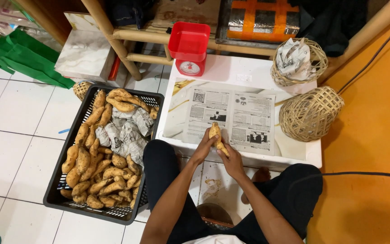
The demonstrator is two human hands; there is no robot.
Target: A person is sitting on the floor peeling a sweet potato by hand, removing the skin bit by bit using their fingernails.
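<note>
Tan sweet potato (215, 137) gripped by fingers of both left hand (202, 150) and right hand (232, 161) over newspaper (231, 118).

Both hands, left (202, 149) and right (231, 160), meet ahead (fingers curled closed).

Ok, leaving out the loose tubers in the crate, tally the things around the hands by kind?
Wicker baskets: 3
Black crate: 1
Red scale: 1
Newspaper sheet: 1
Tuber in hands: 1
Total: 7
</note>
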